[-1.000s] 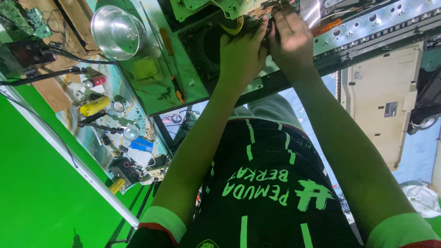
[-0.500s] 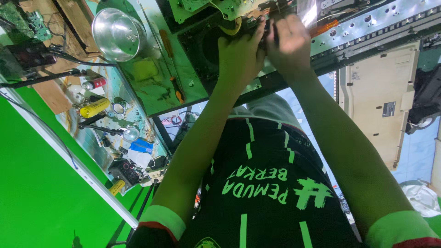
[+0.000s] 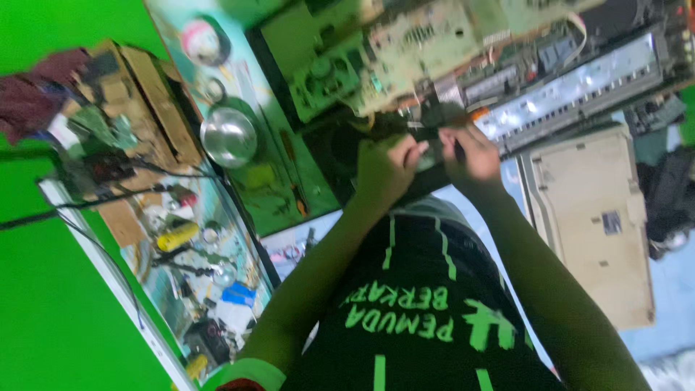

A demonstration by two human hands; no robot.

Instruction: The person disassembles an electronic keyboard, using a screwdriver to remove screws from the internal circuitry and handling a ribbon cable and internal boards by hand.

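Both my hands are raised in front of my chest and meet at the near edge of an opened electronic device. My left hand (image 3: 384,170) is curled, its fingertips pinching a small grey part (image 3: 426,156) between the hands. My right hand (image 3: 474,153) is closed on a thin dark tool (image 3: 457,148) that touches the same part. Motion blur hides the details of both. Just beyond the hands lie the device's green circuit board (image 3: 405,51) and its silver front panel (image 3: 579,80).
A round metal bowl (image 3: 228,136) sits on the green bench to the left. Below it a glass shelf (image 3: 195,253) holds several tools and a yellow item (image 3: 177,235). A beige case cover (image 3: 594,217) lies to the right, and cardboard boxes (image 3: 137,94) stand at the far left.
The view has tilted up, so more of the circuit board and front panel shows. My hands stay together but have drawn back from the board's edge toward my chest.
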